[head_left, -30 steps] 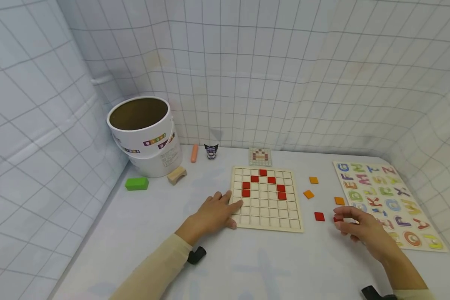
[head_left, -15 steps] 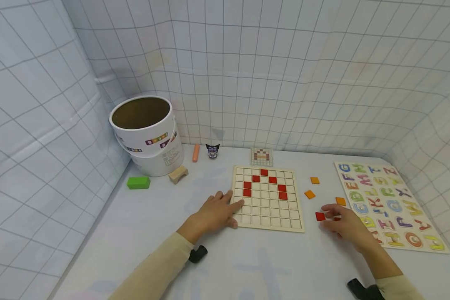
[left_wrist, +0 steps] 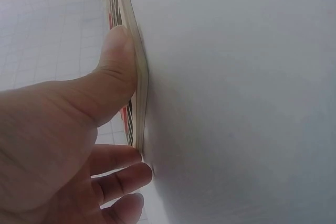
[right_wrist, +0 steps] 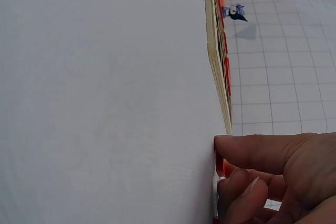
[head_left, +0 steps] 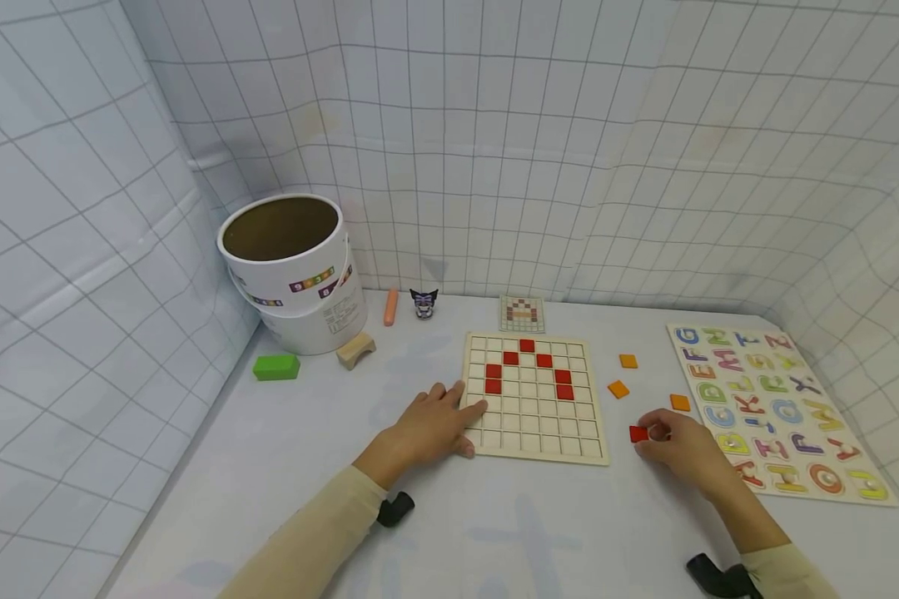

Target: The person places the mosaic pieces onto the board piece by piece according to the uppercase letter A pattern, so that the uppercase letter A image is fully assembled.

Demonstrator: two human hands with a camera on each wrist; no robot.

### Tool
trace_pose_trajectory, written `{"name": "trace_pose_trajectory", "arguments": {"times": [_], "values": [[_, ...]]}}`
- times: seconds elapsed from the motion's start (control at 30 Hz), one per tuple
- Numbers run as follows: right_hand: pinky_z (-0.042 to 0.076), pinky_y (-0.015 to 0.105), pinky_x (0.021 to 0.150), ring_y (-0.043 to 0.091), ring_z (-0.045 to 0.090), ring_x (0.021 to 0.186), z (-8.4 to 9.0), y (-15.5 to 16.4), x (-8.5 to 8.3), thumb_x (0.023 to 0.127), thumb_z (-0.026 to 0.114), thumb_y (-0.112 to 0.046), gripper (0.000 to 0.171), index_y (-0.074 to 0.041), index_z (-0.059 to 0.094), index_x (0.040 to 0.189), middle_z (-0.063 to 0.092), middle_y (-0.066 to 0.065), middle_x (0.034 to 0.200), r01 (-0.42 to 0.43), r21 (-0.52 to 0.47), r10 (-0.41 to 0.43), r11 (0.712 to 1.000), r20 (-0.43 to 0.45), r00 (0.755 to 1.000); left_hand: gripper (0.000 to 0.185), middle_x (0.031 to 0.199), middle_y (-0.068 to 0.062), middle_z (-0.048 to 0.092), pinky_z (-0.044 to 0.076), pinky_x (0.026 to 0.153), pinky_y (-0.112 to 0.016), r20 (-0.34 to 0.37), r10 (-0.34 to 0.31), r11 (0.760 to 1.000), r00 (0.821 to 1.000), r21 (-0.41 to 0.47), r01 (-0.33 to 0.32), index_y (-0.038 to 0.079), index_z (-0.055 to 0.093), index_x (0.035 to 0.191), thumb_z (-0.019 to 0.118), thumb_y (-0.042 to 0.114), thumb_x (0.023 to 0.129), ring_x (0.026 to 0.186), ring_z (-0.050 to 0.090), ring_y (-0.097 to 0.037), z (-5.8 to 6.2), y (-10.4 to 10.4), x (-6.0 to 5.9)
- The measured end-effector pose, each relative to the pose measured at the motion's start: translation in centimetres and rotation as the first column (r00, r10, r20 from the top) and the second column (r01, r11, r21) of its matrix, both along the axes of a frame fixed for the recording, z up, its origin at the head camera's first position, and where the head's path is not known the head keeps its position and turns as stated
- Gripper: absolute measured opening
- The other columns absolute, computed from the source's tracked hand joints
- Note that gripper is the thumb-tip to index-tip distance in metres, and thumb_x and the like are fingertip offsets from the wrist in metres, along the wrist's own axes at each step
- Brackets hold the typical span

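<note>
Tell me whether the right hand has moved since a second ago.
Yes. The right hand has slid left, off the alphabet board and toward the grid board, its fingers now at a red tile.

A white tabletop (head_left: 285, 466) fills the lower frame. At upper left stand two stacked white tubs (head_left: 292, 270), with a green block (head_left: 275, 366) and a wooden arch block (head_left: 355, 349) just in front. An orange stick (head_left: 390, 306) and a small dark figure (head_left: 423, 303) lie near the back wall, beside a small pattern card (head_left: 522, 314). At centre lies a wooden grid board (head_left: 532, 398). Right of it lie three orange tiles (head_left: 618, 388) and a red tile (head_left: 638, 433), then an alphabet puzzle board (head_left: 775, 408) at far right.
</note>
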State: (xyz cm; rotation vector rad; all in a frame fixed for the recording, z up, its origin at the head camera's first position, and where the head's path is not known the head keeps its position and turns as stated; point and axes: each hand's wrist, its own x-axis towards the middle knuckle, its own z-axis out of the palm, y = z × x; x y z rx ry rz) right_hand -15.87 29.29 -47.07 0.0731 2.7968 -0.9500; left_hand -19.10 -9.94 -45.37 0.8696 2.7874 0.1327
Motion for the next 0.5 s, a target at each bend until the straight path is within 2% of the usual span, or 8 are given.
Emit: {"name": "trace_pose_trajectory", "arguments": {"times": [0.17, 0.3, 0.4, 0.5], "values": [[0.047, 0.034, 0.073, 0.026, 0.053, 0.093, -0.08, -0.04, -0.13, 0.09, 0.076, -0.017, 0.03, -0.002, 0.064, 0.112, 0.06, 0.009, 0.099, 0.003, -0.007, -0.003, 1.0, -0.001, 1.0, 0.075, 0.16, -0.022, 0.036, 0.041, 0.106, -0.053, 0.0, -0.001, 1.0, 1.0, 0.006, 0.001, 0.028, 0.046, 0.155, 0.068, 0.052, 0.088, 0.135, 0.044, -0.039, -0.07, -0.03, -0.01], [0.046, 0.031, 0.065, 0.023, 0.054, 0.085, 0.03, 0.12, -0.14, 0.09, 0.075, -0.016, 0.024, -0.004, 0.06, 0.105, 0.058, 0.007, 0.092, 0.004, -0.032, -0.004, 0.999, 0.0, 1.0, 0.075, 0.16, -0.022, 0.036, 0.041, 0.106, -0.054, -0.002, -0.009, 1.0, 1.0, 0.007, 0.009, 0.028, 0.045, 0.155, 0.067, 0.052, 0.088, 0.136, 0.044, -0.039, -0.16, -0.06, -0.02], [0.045, 0.029, 0.059, 0.021, 0.054, 0.073, 0.32, 0.42, -0.31, 0.094, 0.071, -0.016, 0.026, -0.004, 0.058, 0.114, 0.056, 0.009, 0.09, -0.003, -0.118, 0.002, 0.993, -0.008, 1.0, 0.075, 0.16, -0.022, 0.036, 0.041, 0.106, -0.054, -0.002, -0.01, 1.0, 1.0, 0.008, 0.01, 0.028, 0.045, 0.156, 0.067, 0.052, 0.088, 0.136, 0.043, -0.04, -0.15, -0.06, -0.03], [0.047, 0.029, 0.056, 0.019, 0.055, 0.066, 0.76, 0.75, -0.68, 0.1, 0.064, -0.017, 0.033, -0.003, 0.056, 0.129, 0.055, 0.012, 0.09, -0.013, -0.273, 0.008, 0.962, -0.019, 1.0, 0.075, 0.16, -0.022, 0.036, 0.041, 0.105, -0.054, -0.004, -0.01, 1.0, 1.0, 0.008, 0.01, 0.027, 0.046, 0.155, 0.068, 0.052, 0.088, 0.136, 0.043, -0.04, -0.11, -0.06, -0.01]]}}
